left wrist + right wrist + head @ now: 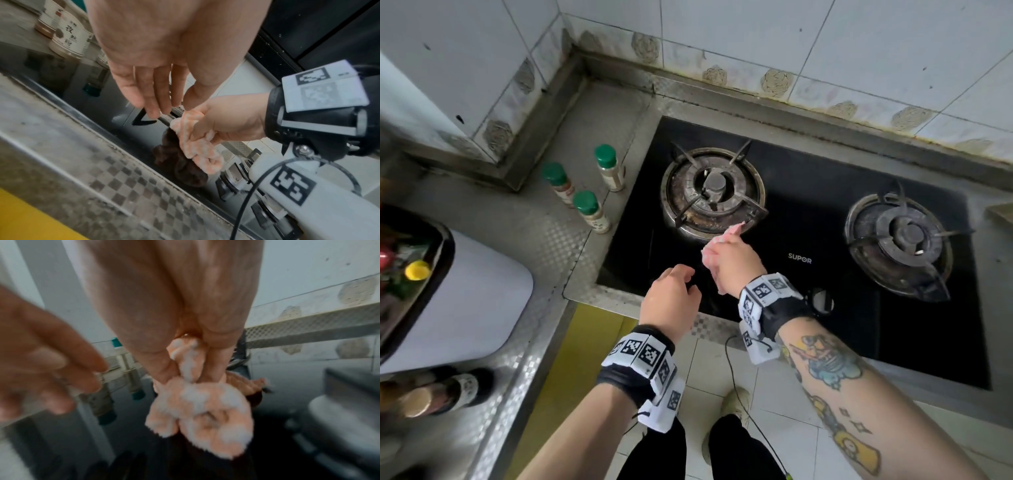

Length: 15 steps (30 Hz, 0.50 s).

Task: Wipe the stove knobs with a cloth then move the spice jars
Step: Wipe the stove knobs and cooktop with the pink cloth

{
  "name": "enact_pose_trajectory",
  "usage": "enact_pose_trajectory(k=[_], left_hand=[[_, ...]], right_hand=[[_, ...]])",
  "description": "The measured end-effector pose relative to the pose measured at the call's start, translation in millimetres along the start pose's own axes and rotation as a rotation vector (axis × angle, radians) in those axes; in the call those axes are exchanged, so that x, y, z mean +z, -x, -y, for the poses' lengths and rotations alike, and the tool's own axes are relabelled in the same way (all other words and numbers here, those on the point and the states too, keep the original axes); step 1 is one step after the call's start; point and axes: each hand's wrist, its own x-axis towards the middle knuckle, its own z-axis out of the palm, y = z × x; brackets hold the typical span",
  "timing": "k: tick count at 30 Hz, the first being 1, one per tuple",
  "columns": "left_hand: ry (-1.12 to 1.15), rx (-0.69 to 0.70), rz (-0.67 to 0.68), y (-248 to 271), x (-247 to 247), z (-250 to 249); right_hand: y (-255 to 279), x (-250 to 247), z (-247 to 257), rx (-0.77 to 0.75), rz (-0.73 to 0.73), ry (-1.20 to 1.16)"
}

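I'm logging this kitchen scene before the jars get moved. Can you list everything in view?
Spice jars: three, green caps, upright on the counter left of the stove.
Cloth: one, pink and white, bunched in the right hand.
Stove: one, black glass, two burners.
Knob: one visible, silver, front edge by the right wrist.
Bottles: dark, counter at lower left; count unclear.
Tray: one, black, far left.
Left hand: open, empty, over the stove's front.
Right hand: grips the cloth.

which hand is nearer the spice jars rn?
Left. The left hand hovers empty over the stove's front-left edge, on the side of the spice jars. The right hand grips the cloth further right, by the left burner.
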Motion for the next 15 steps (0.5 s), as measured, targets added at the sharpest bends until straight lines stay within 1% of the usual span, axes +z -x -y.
enact_pose_trajectory(k=[1,2,6,9,10,13,14,15], left_hand=[[0.005,-0.006,-0.005,0.1,-3.8,3.3],[0.009,-0.014,-0.012,0.2,-7.3,6.8],[0.027,-0.065,-0.063,-0.7,-26.8,24.4],[0.041,-0.128,-0.095,-2.6,-44.8,38.1],[0.044,-0.138,-0.101,-3.6,-50.1,42.2],[0.047,-0.157,-0.109,-6.7,-63.2,51.6],[0.047,-0.161,-0.111,-7.3,-66.1,53.8],[0.045,-0.161,-0.114,-7.6,-68.8,55.6]], right_hand=[[1.4,5.0,8.4,0.017,0.029,-0.002],[2.7,9.4,18.1,0.027,0.013,-0.020],[4.7,17.9,47.4,-0.012,-0.115,-0.092],[-1.3,22.8,71.2,-0.094,-0.130,-0.149],[-3.6,23.1,80.3,-0.121,-0.129,-0.140],[-15.8,26.4,96.7,-0.196,-0.123,-0.219],[-18.3,25.6,100.8,-0.207,-0.126,-0.234],[-23.4,25.3,102.6,-0.205,-0.161,-0.239]])
